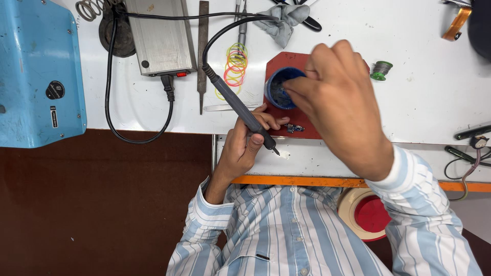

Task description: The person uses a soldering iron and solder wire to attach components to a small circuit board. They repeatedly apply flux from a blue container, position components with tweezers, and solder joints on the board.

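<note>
A soldering iron (240, 105) is being gripped in the left hand (240, 151), fingers wrapped round its grip, tip resting just off the red mat (291, 60) on the white bench (419, 102). The right hand (340, 102) is being dipped into a small blue tub (276, 92) on the mat, fingertips pressed together inside it — whether anything is pinched cannot be told. A small circuit board (294, 128) is lying beside the tub; the hot tip is best kept clear of it. Labels: a round black badge on the blue housing (41, 76).
</note>
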The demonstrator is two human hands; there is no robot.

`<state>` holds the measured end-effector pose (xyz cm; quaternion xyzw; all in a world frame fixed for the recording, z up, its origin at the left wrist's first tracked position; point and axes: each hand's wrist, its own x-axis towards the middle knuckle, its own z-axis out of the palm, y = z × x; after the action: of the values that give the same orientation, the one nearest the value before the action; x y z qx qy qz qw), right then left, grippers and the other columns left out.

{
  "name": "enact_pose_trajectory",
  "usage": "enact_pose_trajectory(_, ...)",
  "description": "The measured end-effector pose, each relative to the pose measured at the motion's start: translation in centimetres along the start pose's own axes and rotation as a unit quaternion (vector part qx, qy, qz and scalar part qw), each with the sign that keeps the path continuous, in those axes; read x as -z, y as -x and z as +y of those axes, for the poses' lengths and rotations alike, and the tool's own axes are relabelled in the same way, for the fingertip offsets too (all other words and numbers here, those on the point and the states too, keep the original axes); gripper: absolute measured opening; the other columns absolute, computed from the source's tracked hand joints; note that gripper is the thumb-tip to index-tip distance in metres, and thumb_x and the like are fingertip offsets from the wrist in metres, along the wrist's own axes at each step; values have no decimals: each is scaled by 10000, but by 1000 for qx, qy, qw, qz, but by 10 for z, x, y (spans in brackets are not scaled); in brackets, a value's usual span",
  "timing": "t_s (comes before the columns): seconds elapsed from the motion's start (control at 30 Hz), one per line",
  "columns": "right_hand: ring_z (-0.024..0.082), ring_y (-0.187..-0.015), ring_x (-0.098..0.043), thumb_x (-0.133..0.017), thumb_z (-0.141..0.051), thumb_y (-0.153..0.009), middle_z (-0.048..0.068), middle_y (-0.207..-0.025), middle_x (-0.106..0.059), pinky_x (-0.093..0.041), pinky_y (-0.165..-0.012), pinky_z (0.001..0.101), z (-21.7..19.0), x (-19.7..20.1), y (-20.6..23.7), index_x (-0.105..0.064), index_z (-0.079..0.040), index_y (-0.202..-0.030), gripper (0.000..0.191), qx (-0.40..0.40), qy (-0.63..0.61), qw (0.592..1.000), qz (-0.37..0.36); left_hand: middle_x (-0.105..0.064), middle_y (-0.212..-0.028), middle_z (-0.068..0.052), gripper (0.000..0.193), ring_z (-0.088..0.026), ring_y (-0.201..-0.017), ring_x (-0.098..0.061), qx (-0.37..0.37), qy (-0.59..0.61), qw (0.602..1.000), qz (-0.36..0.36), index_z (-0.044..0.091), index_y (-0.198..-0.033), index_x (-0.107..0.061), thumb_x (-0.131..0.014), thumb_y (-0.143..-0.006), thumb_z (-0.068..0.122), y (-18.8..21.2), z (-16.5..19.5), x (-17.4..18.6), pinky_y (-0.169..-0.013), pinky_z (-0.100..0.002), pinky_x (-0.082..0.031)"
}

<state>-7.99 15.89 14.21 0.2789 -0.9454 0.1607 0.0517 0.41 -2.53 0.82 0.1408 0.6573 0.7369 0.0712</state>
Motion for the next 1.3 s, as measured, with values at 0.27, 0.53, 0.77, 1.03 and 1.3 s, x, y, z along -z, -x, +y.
enact_pose_trajectory(0.27, 207, -891, -441, -816, -199, -884, 33, -876, -481, -373, -778, 356, 5, -29, -2, -809, -117, -923, 92, -3, 47, 999, -3, -676, -1045, -136, 553, -360, -1222, -698, 4, -27, 1000, 3, 63, -1124, -499, -365, -1064, 597, -2, -5, 2, -1281, -552, -310)
enact_pose_trajectory(0.53, 203, -884, -447, -813, -220, -855, 28, -858, -512, -375, -767, 343, 10, -41, 0, -826, -125, -961, 142, -7, 32, 999, -6, -675, -1058, -141, 556, -365, -1237, -686, 14, -14, 1000, 0, 65, -1111, -501, -369, -1057, 602, -3, -7, 1, -1261, -558, -335)
enact_pose_trajectory(0.77, 200, -877, -452, -823, -221, -842, 25, -843, -518, -378, -768, 342, 9, -42, -3, -823, -127, -917, 120, -19, 23, 999, -13, -681, -1043, -152, 552, -371, -1228, -691, 11, -32, 999, 3, 66, -1116, -502, -361, -1062, 597, -1, -9, 2, -1276, -570, -305)
enact_pose_trajectory(1.03, 228, -893, -478, -823, -187, -791, 46, -864, -548, -377, -791, 370, 13, -34, -9, -822, -133, -916, 136, -20, -37, 999, -32, -686, -1093, -163, 530, -350, -1207, -693, 10, -34, 999, 12, 65, -1124, -498, -384, -1064, 579, -2, -10, 2, -1265, -567, -325)
enact_pose_trajectory(1.3, 208, -808, -435, -876, -184, -809, 48, -784, -457, -361, -714, 337, 36, -6, 2, -821, -119, -1004, 212, -79, -129, 988, -20, -678, -1113, -157, 516, -369, -1275, -665, 14, -13, 1000, -8, 69, -1123, -485, -384, -1068, 573, -3, -3, 3, -1289, -583, -261)
